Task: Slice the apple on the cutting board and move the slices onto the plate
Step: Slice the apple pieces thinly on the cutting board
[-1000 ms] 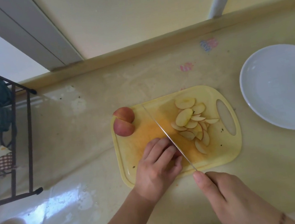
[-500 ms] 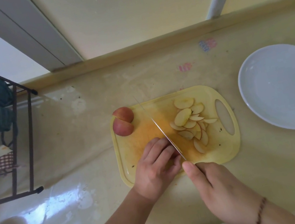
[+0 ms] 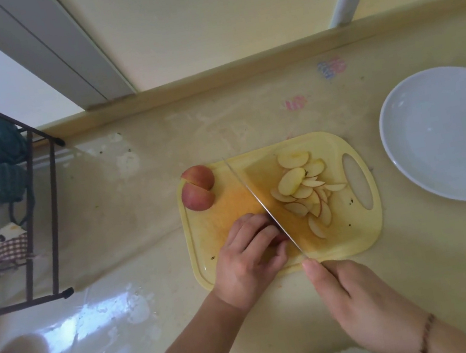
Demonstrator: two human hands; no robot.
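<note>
Mid-slicing w/ left hand [image 3: 246, 255] curled over apple piece [image 3: 276, 238] at board [image 3: 356, 240] 6 o'clock, right hand [image 3: 346, 296] gripping knife [image 3: 264, 208], blade running 11-to-5 flush at fingertips' 3 o'clock, slices [image 3: 305, 192] beyond, plate [image 3: 405, 147] unfilled.

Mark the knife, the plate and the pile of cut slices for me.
knife [image 3: 255, 200]: head view, middle of the blade.
plate [image 3: 402, 166]: head view, bare left rim.
slices [image 3: 291, 181]: head view, the big pale slice on top of the pile.
</note>
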